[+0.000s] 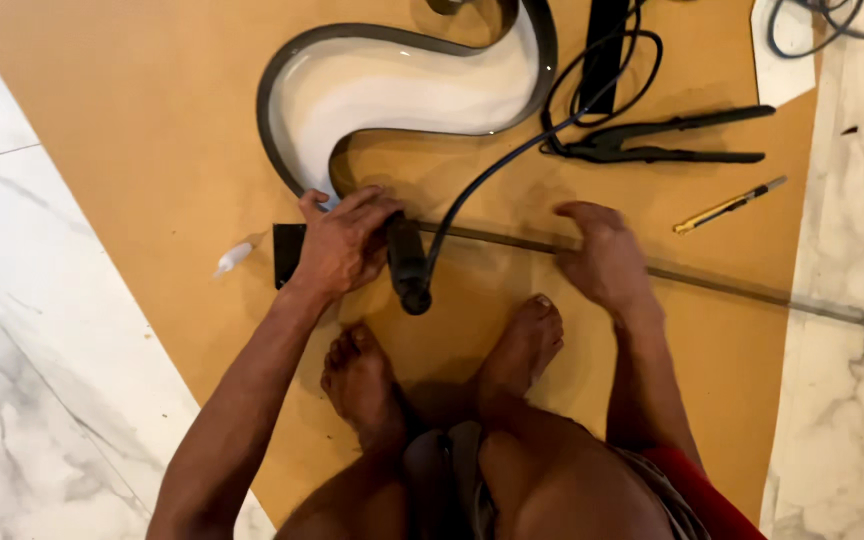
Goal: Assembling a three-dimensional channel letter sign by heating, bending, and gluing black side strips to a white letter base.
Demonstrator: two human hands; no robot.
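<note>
A black corded hand tool (407, 262) sits at the centre of the frame, the left hand (344, 243) curled around its body, fingers gripping it over a long dark metal strip (712, 282) that runs from centre-left off to the right. The right hand (602, 255) presses flat on the strip, fingers spread and holding nothing. All lie on a brown board (132, 130). Above, an S-shaped channel letter (402, 90); upper right, black tongs (667, 140) and a yellow utility knife (727, 207). A small white tube (233, 257) lies at left.
</note>
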